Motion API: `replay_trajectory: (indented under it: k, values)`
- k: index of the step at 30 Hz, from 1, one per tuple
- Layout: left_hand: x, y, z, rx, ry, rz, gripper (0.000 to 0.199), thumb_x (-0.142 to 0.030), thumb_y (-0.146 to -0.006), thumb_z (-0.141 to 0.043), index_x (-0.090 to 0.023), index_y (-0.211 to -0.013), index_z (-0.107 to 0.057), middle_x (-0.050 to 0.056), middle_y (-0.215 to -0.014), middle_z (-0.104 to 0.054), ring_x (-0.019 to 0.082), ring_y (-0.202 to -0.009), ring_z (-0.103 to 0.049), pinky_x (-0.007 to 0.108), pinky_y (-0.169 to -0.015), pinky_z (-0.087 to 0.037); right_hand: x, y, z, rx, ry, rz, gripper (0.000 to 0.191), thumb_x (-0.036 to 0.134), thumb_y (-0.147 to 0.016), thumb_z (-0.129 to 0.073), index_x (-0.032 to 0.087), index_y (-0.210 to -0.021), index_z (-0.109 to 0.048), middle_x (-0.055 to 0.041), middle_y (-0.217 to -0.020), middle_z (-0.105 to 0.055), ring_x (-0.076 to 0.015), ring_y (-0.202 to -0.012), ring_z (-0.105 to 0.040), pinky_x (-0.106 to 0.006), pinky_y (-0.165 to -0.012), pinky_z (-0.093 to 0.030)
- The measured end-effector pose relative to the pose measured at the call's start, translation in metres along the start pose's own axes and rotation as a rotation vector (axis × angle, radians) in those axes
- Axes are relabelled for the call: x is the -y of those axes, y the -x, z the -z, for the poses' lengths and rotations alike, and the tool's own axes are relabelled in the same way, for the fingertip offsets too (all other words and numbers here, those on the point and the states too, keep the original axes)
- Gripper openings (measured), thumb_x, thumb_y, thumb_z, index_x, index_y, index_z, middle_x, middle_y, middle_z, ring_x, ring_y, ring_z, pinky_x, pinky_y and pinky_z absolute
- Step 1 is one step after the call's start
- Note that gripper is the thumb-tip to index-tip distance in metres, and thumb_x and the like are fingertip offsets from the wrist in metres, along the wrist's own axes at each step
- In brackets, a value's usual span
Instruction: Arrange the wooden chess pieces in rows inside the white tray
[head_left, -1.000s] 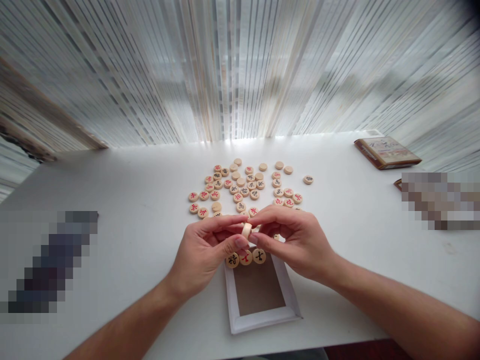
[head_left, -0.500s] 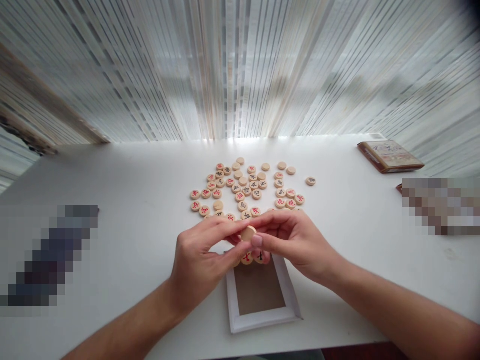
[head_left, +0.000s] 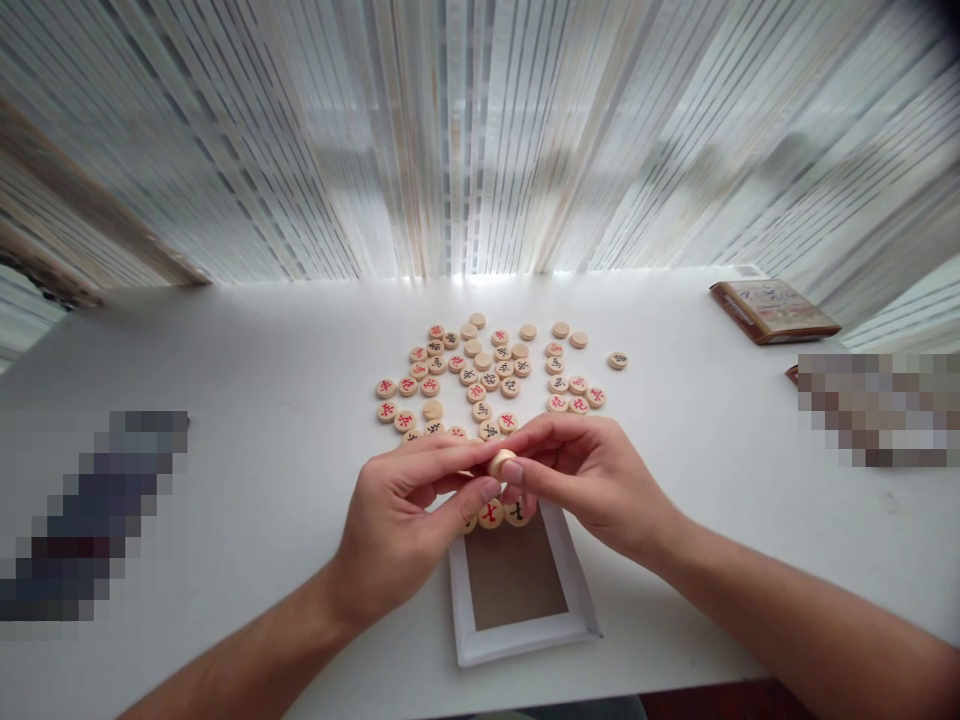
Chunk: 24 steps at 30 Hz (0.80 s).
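Observation:
A pale wooden xiangqi piece (head_left: 501, 463) is raised above the far end of a white-rimmed box tray (head_left: 469, 645). My right hand (head_left: 581, 465) pinches it between thumb and index finger. On the piece's left side, the index fingertip and thumb of my left hand (head_left: 409, 520) close around it, the thumb at its lower edge. What is written on it cannot be read. Under my hands, a piece with a red character (head_left: 490, 513) and one with a black character (head_left: 517, 512) lie in the tray, beside another partly covered by my left thumb.
Beyond my hands, many loose xiangqi pieces (head_left: 478, 392) are spread on the white table (head_left: 262, 370), some face down. A brown box (head_left: 776, 308) lies at the back right. Blurred-out objects lie at left (head_left: 97, 520) and right (head_left: 870, 410). A striped curtain (head_left: 450, 150) hangs behind.
The piece has turned between my fingers, from its flat face towards its edge. My left thumb has shifted slightly down from it. The view has moved a little.

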<state>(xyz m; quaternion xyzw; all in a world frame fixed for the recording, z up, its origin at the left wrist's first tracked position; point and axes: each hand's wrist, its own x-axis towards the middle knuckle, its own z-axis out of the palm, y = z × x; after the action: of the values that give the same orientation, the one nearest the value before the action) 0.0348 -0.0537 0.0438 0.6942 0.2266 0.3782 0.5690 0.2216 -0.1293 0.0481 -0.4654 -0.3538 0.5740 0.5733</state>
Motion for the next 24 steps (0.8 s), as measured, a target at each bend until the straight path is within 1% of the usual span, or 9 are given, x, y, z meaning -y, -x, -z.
replay_trajectory:
  k: [3, 6, 10, 13, 15, 17, 20, 22, 24]
  values:
    - [0.003, 0.003, 0.000, 0.006, -0.112, -0.106, 0.038, -0.008, -0.090, -0.082, -0.033, -0.119, -0.086, 0.004, -0.104, -0.085, 0.018, -0.092, -0.078, 0.025, -0.081, -0.066, 0.000, 0.000, 0.000, -0.030, 0.033, 0.040, 0.030, 0.034, -0.066, -0.104, 0.019, -0.084, -0.086, -0.0042, -0.071, -0.079, -0.0143, -0.059, -0.072, -0.022, -0.053, -0.061]
    - [0.003, 0.004, 0.000, -0.001, -0.121, -0.111, 0.040, -0.007, -0.090, -0.082, -0.035, -0.118, -0.086, 0.002, -0.103, -0.085, 0.016, -0.092, -0.078, 0.023, -0.082, -0.065, -0.002, -0.001, 0.002, -0.020, 0.016, 0.045, 0.027, 0.034, -0.067, -0.103, 0.019, -0.083, -0.087, -0.0036, -0.068, -0.079, -0.0137, -0.058, -0.071, -0.022, -0.056, -0.061]
    - [0.001, 0.000, 0.001, -0.022, 0.048, 0.053, 0.031, -0.011, -0.088, -0.086, -0.032, -0.111, -0.088, 0.003, -0.100, -0.086, 0.018, -0.090, -0.079, 0.023, -0.080, -0.067, -0.006, -0.002, 0.008, 0.026, -0.004, 0.009, 0.025, 0.035, -0.080, -0.097, 0.020, -0.099, -0.090, -0.0046, -0.069, -0.080, -0.0126, -0.061, -0.071, -0.021, -0.059, -0.060]
    - [0.001, -0.003, 0.000, -0.023, 0.190, 0.209, 0.024, -0.019, -0.085, -0.091, -0.028, -0.107, -0.089, 0.004, -0.096, -0.087, 0.020, -0.085, -0.081, 0.028, -0.080, -0.071, -0.007, -0.002, 0.011, 0.033, 0.016, -0.001, 0.026, 0.036, -0.085, -0.093, 0.021, -0.106, -0.089, -0.0049, -0.071, -0.080, -0.0125, -0.063, -0.070, -0.022, -0.061, -0.059]
    - [0.002, -0.004, 0.000, -0.028, 0.282, 0.302, 0.025, -0.024, -0.082, -0.093, -0.025, -0.107, -0.089, 0.006, -0.097, -0.087, 0.022, -0.085, -0.083, 0.033, -0.082, -0.073, -0.006, -0.002, 0.010, 0.030, 0.025, -0.006, 0.030, 0.036, -0.083, -0.094, 0.021, -0.109, -0.089, -0.0053, -0.074, -0.080, -0.0129, -0.064, -0.070, -0.023, -0.061, -0.060]
    - [0.004, -0.004, -0.001, -0.038, 0.367, 0.375, 0.027, -0.027, -0.081, -0.095, -0.024, -0.107, -0.089, 0.007, -0.098, -0.087, 0.023, -0.087, -0.084, 0.035, -0.085, -0.073, -0.004, -0.003, 0.008, 0.029, 0.020, -0.007, 0.037, 0.035, -0.077, -0.098, 0.022, -0.110, -0.088, -0.0060, -0.080, -0.082, -0.0140, -0.066, -0.071, -0.025, -0.062, -0.062]
    - [0.007, -0.003, -0.001, -0.034, 0.455, 0.439, 0.026, -0.027, -0.082, -0.094, -0.025, -0.107, -0.089, 0.006, -0.100, -0.087, 0.020, -0.089, -0.084, 0.029, -0.085, -0.071, -0.002, -0.003, 0.005, 0.034, -0.001, -0.016, 0.043, 0.035, -0.069, -0.102, 0.023, -0.107, -0.089, -0.0063, -0.085, -0.084, -0.0179, -0.073, -0.076, -0.030, -0.069, -0.066]
    - [0.007, -0.002, -0.001, -0.024, 0.478, 0.464, 0.025, -0.027, -0.083, -0.094, -0.027, -0.107, -0.089, 0.005, -0.103, -0.088, 0.018, -0.088, -0.084, 0.022, -0.082, -0.070, -0.002, -0.002, 0.004, 0.030, -0.002, -0.024, 0.043, 0.035, -0.067, -0.103, 0.023, -0.106, -0.090, -0.0066, -0.086, -0.085, -0.0209, -0.078, -0.079, -0.032, -0.074, -0.069]
    - [0.007, -0.001, -0.001, -0.025, 0.487, 0.474, 0.025, -0.027, -0.083, -0.094, -0.029, -0.107, -0.089, 0.005, -0.104, -0.088, 0.016, -0.088, -0.084, 0.018, -0.081, -0.068, -0.003, -0.001, 0.004, 0.014, 0.011, -0.017, 0.043, 0.034, -0.066, -0.104, 0.022, -0.105, -0.090, -0.0071, -0.088, -0.085, -0.0223, -0.082, -0.080, -0.033, -0.077, -0.069]
